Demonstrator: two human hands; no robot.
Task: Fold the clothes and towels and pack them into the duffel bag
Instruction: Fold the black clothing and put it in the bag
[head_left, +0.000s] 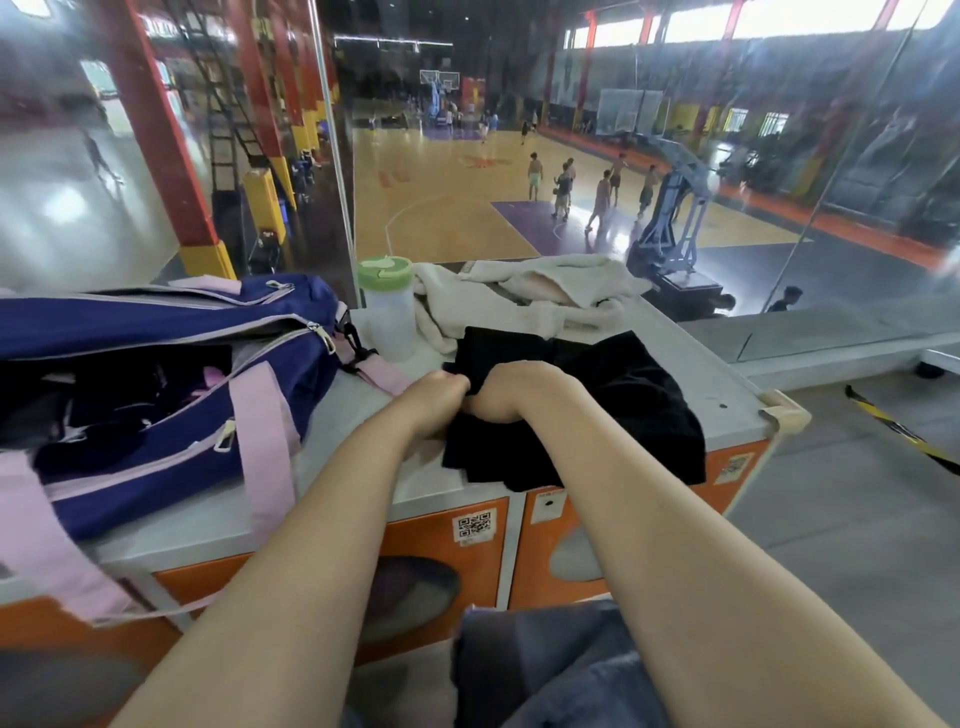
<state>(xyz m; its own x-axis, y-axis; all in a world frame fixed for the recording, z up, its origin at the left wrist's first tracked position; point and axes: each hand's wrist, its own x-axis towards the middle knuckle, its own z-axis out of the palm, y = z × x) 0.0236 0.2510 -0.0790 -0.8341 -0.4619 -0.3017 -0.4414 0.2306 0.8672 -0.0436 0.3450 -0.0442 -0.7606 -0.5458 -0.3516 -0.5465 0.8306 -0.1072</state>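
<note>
While dark clothes fill the open duffel bag (156, 395), both hands (467, 395) grip a black garment (613, 410).

Cloth, plastic and a smooth cabinet top

Beside the matt woven duffel bag (156, 332): translucent plastic bottle (387, 306), fluffy white towel (524, 296), soft matt black garment (623, 395), smooth grey cabinet top (727, 384).

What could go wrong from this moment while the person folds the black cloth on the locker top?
1. The black garment already hangs over the front edge of the locker top; a pull by the left hand or right hand might slide it off.
2. The bottle stands close to the white towel; dragging the towel may tip it.
</note>
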